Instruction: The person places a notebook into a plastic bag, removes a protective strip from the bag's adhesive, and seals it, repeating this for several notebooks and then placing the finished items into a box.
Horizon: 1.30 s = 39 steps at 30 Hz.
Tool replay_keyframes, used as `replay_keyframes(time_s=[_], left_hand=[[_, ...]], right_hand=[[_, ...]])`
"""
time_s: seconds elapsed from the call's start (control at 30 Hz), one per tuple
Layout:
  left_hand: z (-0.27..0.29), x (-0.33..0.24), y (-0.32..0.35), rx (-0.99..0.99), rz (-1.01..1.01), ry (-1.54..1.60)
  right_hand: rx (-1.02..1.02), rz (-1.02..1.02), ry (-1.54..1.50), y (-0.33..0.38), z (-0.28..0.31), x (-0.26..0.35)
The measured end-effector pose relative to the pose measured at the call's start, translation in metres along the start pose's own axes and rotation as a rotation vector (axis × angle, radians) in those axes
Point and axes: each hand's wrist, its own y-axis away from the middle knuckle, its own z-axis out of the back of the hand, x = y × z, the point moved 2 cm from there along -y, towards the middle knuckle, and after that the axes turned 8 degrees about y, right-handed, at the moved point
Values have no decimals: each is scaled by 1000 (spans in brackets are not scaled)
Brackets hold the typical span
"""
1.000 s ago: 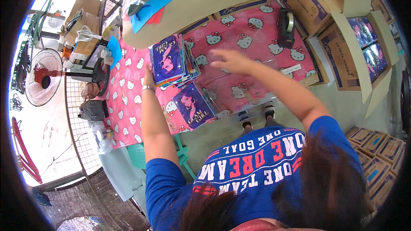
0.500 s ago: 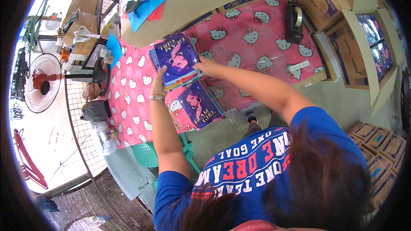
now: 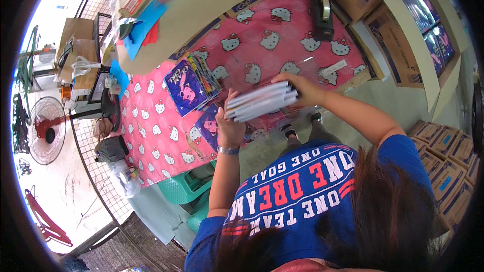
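Note:
Between both hands I hold a stack of thin books [image 3: 262,102], seen edge-on with white page edges. My left hand [image 3: 228,123] presses its left end and my right hand [image 3: 297,88] grips its right end. The stack is lifted a little above the table with the pink cartoon-cat cloth [image 3: 161,136]. On the cloth to the left lies a pile of purple-covered books [image 3: 189,83], and another purple book [image 3: 209,127] lies close to my left hand.
A black tape dispenser [image 3: 321,14] stands at the table's far side. Open cardboard boxes with purple books [image 3: 428,25] are on the right, more small boxes [image 3: 446,151] below them. A green plastic stool [image 3: 189,189] and a floor fan [image 3: 45,131] stand to the left.
Earlier my hands reached over the purple books flat on the cloth. Now a stack has been picked up, turned on edge and is held between both hands nearer my body.

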Motion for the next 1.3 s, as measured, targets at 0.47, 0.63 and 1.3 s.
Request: replay_keyframes(time_s=[0.47, 0.63, 1.3], left_hand=[[35, 57, -33, -39, -284, -880], [50, 70, -34, 5, -323, -1126], [63, 85, -39, 199, -452, -1414]], right_hand=[[-258, -10, 111, 21, -1, -44], [-299, -174, -143, 18, -18, -38], [114, 58, 952, -9, -52, 77]])
